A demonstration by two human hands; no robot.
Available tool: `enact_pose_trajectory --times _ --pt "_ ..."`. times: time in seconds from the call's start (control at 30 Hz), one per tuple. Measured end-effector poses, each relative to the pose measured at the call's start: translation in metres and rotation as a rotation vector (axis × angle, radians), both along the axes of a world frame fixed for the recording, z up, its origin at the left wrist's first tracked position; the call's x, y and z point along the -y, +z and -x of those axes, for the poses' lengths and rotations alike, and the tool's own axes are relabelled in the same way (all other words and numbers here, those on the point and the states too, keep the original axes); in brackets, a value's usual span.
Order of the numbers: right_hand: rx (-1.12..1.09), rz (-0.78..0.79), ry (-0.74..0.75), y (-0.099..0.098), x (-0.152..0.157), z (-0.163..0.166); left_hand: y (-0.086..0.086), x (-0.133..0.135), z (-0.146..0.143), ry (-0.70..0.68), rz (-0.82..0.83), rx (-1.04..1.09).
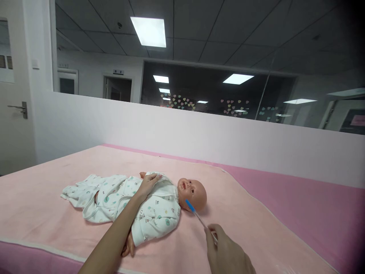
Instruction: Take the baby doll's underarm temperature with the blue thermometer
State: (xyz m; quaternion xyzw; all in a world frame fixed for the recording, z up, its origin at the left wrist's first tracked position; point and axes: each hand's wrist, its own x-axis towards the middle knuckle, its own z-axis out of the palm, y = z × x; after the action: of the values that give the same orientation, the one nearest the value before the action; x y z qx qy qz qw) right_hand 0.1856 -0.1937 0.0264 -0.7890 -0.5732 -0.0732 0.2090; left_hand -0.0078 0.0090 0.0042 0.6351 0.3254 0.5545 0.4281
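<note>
A doll (155, 207) lies on a pink blanket (85, 163) by a white wall (199, 129) and window (199, 42). The right hand (226, 247) holds a stick (199, 219) near its head (198, 192). The left hand (148, 184) touches its shirt (165, 213); I can't tell if it grips.

Pale door (17, 140) with lever handle (24, 110), white wall (199, 133), window glass (205, 45) above, lit ceiling panel (149, 32), pastel hearts (179, 102).

White low wall (199, 133), wide window (205, 49) above, bright light panel (149, 32), pale door (14, 137) at left
</note>
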Motion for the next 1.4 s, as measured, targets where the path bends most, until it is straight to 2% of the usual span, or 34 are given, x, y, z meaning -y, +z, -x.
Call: enact_pose_trajectory --times 0.07,0.17,0.33,0.47,0.6,0.77,0.83,0.93,1.07,1.3,1.4 --pt "0.063 -0.087 0.066 0.016 -0.017 0.02 0.0 0.001 0.0 -0.002 0.009 0.019" --pt "0.129 -0.079 0.149 0.028 -0.063 0.052 0.0 0.0 -0.001 -0.002 0.028 0.035" --pt "0.186 0.015 0.273 0.02 -0.145 0.084 -0.002 -0.003 0.0 -0.003 0.04 0.053" --pt "0.169 0.037 0.271 0.01 -0.177 0.095 -0.006 -0.006 0.001 0.051 -0.009 -0.002" --pt "0.157 0.044 0.256 0.003 -0.185 0.097 -0.011 -0.019 0.001 0.223 -0.017 -0.174" --pt "0.178 0.048 0.301 -0.003 -0.184 0.093 -0.008 -0.044 0.0 0.463 -0.069 -0.618" --pt "0.195 0.044 0.318 -0.004 -0.183 0.092 -0.004 -0.053 -0.002 0.467 -0.126 -0.733" --pt "0.224 0.027 0.333 -0.006 -0.18 0.091 0.001 -0.064 -0.006 0.395 -0.237 -0.929" --pt "0.255 0.029 0.352 -0.007 -0.178 0.091 0.002 -0.072 -0.009 0.349 -0.326 -1.109" --pt "0.249 0.069 0.339 -0.001 -0.175 0.095 0.004 -0.052 -0.006 0.502 -0.395 -1.189" --pt "0.247 0.065 0.329 0.002 -0.172 0.097 0.006 -0.04 -0.001 0.524 -0.385 -1.206"
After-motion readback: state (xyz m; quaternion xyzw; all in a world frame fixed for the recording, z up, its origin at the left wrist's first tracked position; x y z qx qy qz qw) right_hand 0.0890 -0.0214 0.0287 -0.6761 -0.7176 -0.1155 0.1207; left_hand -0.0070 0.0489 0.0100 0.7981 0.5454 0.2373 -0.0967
